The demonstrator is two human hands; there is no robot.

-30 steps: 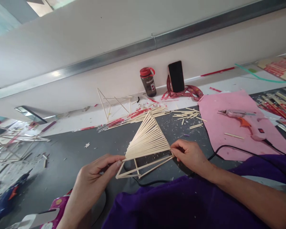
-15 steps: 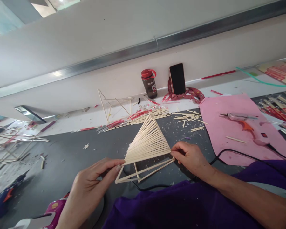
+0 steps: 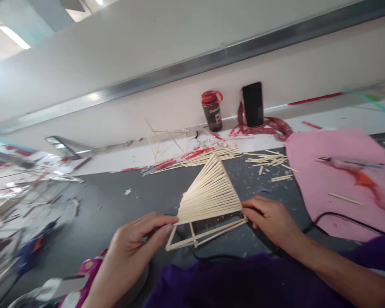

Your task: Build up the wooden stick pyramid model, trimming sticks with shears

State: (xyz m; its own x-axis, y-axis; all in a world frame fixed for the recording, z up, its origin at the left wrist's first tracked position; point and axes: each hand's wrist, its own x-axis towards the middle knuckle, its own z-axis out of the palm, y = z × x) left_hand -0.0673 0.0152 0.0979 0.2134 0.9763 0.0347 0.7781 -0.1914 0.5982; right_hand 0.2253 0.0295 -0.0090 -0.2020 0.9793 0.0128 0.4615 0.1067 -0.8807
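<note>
A model of pale wooden sticks (image 3: 211, 192) is held over the dark table, its closely laid sticks narrowing to a peak at the far end. Below the layered part, an open frame of a few sticks points toward me. My left hand (image 3: 134, 248) pinches the model's near left corner between thumb and fingers. At the near right corner, the thumb and fingers of my right hand (image 3: 272, 220) are closed on the model. The fingertips partly cover both corners.
Beyond the model lie loose sticks (image 3: 269, 159) and red wrappers. A bottle (image 3: 212, 112) and phone (image 3: 253, 105) stand by the wall. At right, a glue gun (image 3: 356, 171) rests on pink paper (image 3: 314, 149). A blue glue gun (image 3: 32, 252) lies left; a black cable crosses the right side.
The whole view has shifted, so the hands, model and table items appear farther right. Both hands keep their hold on the model, which looks unchanged.
</note>
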